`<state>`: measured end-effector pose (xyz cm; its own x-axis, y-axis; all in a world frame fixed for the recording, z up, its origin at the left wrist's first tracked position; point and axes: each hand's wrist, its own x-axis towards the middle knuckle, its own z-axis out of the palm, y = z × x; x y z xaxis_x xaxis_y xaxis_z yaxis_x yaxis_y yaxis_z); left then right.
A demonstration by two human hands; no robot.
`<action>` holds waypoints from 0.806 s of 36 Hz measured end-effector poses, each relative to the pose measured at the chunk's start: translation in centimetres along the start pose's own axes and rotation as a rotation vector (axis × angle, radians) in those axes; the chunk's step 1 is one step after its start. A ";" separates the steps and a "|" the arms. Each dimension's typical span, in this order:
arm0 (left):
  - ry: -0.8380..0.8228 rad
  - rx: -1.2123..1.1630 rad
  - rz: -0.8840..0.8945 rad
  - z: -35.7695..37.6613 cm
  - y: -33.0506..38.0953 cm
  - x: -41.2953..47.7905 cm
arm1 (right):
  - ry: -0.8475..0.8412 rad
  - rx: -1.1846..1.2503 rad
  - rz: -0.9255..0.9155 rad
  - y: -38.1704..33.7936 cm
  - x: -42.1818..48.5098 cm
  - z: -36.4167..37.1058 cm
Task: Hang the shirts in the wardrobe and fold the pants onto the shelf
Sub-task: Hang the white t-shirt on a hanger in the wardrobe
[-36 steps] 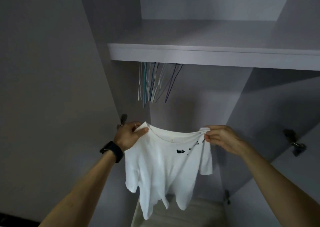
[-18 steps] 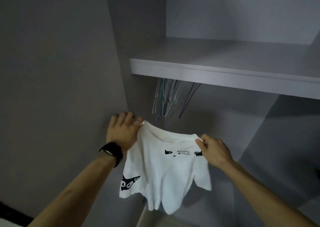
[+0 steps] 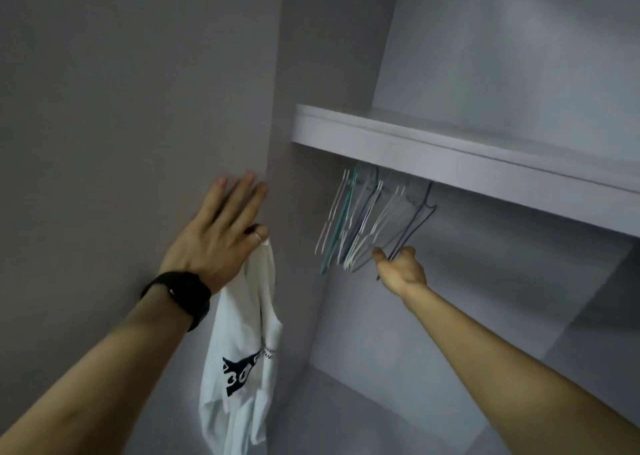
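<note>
A white shirt (image 3: 242, 343) with a black print hangs limp down the wardrobe's left side panel. My left hand (image 3: 221, 232) lies flat on that panel with its fingers spread, and the shirt's top edge is pinched under the ringed finger. Several thin hangers (image 3: 360, 226) hang in a bunch under the shelf (image 3: 450, 156). My right hand (image 3: 398, 264) reaches up to their lower ends, and its thumb and fingers curl round the dark hanger (image 3: 419, 219) at the right of the bunch.
The grey side panel (image 3: 138, 108) fills the left. A bare compartment floor (image 3: 363, 402) lies below the hangers. An inner partition (image 3: 588, 316) stands at the right. The rail under the shelf is hidden.
My right hand let go of the shirt's collar and rose to the hangers. The shirt now hangs from my left hand alone, which moved up against the side panel. The view tilted upward.
</note>
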<state>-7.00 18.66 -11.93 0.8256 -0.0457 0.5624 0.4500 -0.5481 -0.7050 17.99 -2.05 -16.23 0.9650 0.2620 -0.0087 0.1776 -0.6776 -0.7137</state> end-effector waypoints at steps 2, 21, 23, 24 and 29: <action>-0.061 0.089 0.013 1.0 0.6 -0.1 | 0.051 -0.029 0.007 -0.4 0.8 1.3; -0.182 0.138 0.073 1.5 1.8 -0.6 | 0.253 0.082 0.147 0.2 3.1 0.8; -0.212 0.109 0.074 1.4 1.6 -0.7 | 0.280 0.032 0.139 0.2 2.8 -0.7; -0.223 0.095 0.069 1.3 1.5 -0.8 | 0.302 0.012 0.130 0.1 2.5 -1.4; -0.297 -0.019 0.017 0.8 0.9 -0.6 | 0.351 -0.103 0.093 0.2 -0.3 -5.3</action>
<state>-6.81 18.86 -13.19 0.8977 0.1903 0.3974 0.4312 -0.5649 -0.7036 18.75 -5.92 -12.67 0.9821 -0.0433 0.1831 0.0872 -0.7574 -0.6471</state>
